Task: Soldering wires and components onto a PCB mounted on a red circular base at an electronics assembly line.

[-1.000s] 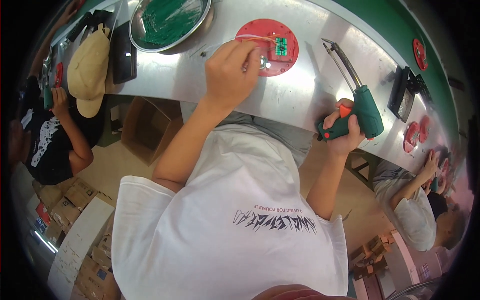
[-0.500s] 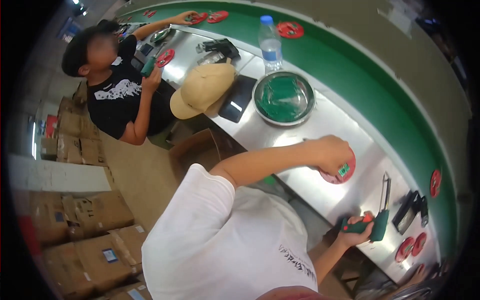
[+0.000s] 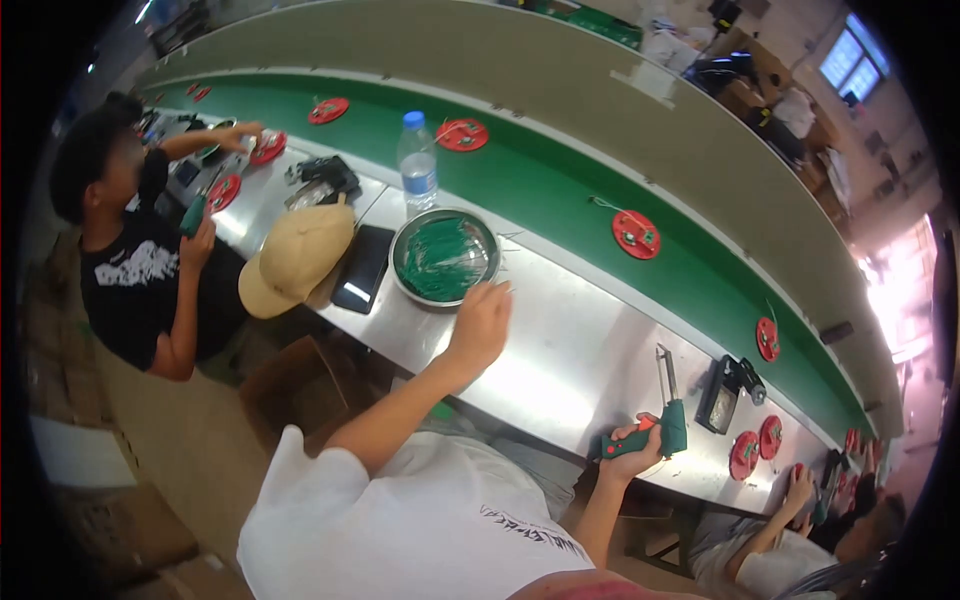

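My left hand [image 3: 481, 325] hovers with fingers spread over the steel bench [image 3: 560, 360], right at the near rim of a round metal bowl [image 3: 400, 285] filled with thin green wires [image 3: 443, 258]. It holds nothing. My right hand [image 3: 633, 452] rests at the bench's near edge, gripping a green pistol-shaped tool [image 3: 670, 420] with its metal tip pointing away from me. A red disc with a small green board [image 3: 636, 233] lies on the green conveyor belt [image 3: 560, 180] beyond the bench.
A water bottle [image 3: 418, 160], a tan cap [image 3: 295, 260] and a flat black device [image 3: 362, 268] sit left of the bowl. A black holder [image 3: 720, 392] and red discs [image 3: 755, 450] lie right. One person [image 3: 130, 260] works at left, another person [image 3: 800, 540] at lower right.
My left hand has left the red disc it was pressing on the bench and moved left to the bowl of wires. The view has swung left. My right hand still holds the tool.
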Action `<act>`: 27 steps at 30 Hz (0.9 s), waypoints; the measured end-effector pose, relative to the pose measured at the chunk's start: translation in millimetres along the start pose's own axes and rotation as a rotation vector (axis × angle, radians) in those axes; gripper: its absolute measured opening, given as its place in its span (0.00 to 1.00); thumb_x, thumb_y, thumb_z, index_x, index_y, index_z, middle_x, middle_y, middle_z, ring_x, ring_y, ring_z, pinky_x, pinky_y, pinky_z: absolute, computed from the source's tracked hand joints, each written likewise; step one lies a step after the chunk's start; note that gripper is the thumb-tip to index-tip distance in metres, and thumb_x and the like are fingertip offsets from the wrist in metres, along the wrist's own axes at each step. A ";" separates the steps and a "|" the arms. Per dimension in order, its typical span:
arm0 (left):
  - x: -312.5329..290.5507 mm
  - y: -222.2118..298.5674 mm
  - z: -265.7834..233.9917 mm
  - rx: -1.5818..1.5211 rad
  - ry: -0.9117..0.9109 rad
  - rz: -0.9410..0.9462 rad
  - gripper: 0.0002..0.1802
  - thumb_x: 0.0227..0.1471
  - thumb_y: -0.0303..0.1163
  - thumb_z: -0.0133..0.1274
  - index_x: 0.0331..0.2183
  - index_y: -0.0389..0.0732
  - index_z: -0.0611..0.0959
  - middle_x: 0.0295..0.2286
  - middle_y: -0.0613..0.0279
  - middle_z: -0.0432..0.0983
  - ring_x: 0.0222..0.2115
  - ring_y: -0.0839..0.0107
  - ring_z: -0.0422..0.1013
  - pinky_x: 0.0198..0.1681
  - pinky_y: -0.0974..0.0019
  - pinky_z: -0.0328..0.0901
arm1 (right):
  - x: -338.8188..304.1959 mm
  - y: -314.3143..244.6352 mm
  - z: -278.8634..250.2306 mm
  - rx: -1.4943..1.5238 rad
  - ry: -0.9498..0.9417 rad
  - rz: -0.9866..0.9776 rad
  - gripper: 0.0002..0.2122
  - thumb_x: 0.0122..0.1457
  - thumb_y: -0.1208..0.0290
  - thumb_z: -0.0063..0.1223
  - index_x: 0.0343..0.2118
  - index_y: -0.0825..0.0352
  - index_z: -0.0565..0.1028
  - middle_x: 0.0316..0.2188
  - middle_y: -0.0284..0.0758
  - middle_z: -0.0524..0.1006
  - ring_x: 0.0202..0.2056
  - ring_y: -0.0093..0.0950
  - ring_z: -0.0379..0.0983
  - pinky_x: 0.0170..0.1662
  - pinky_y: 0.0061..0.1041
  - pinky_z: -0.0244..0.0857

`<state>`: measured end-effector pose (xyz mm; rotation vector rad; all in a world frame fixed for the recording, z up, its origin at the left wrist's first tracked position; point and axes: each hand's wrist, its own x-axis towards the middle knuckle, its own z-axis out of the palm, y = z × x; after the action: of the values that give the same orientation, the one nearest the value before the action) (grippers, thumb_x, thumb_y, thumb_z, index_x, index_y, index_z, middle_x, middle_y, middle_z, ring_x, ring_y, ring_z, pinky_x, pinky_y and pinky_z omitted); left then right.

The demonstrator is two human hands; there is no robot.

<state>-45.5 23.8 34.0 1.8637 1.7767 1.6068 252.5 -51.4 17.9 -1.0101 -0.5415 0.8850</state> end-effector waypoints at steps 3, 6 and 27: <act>-23.1 9.3 -32.3 -0.166 -0.078 -0.129 0.12 0.58 0.25 0.49 0.41 0.29 0.81 0.29 0.51 0.77 0.28 0.59 0.74 0.33 0.62 0.68 | 1.6 3.2 -1.0 -0.011 0.017 -0.011 0.14 0.65 0.61 0.44 0.35 0.69 0.71 0.24 0.35 0.72 0.15 0.23 0.65 0.18 0.25 0.60; -40.3 7.3 -53.2 -0.297 -0.172 -0.216 0.12 0.58 0.23 0.47 0.42 0.30 0.81 0.27 0.56 0.80 0.24 0.72 0.74 0.29 0.69 0.67 | -4.6 -2.9 4.6 -0.030 -0.018 0.036 0.13 0.65 0.61 0.46 0.34 0.69 0.72 0.23 0.35 0.71 0.15 0.24 0.65 0.17 0.25 0.60; -56.4 -2.5 -133.5 -1.105 -0.162 -0.565 0.10 0.50 0.16 0.60 0.37 0.29 0.84 0.30 0.52 0.82 0.28 0.73 0.75 0.32 0.73 0.68 | 0.2 3.7 -5.1 -0.060 -0.084 -0.081 0.12 0.63 0.66 0.50 0.36 0.73 0.72 0.28 0.39 0.75 0.17 0.25 0.68 0.21 0.26 0.63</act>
<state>-128.3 -92.9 57.3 0.8429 0.8507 1.5901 255.0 -52.8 12.3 -1.0016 -0.6785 0.8462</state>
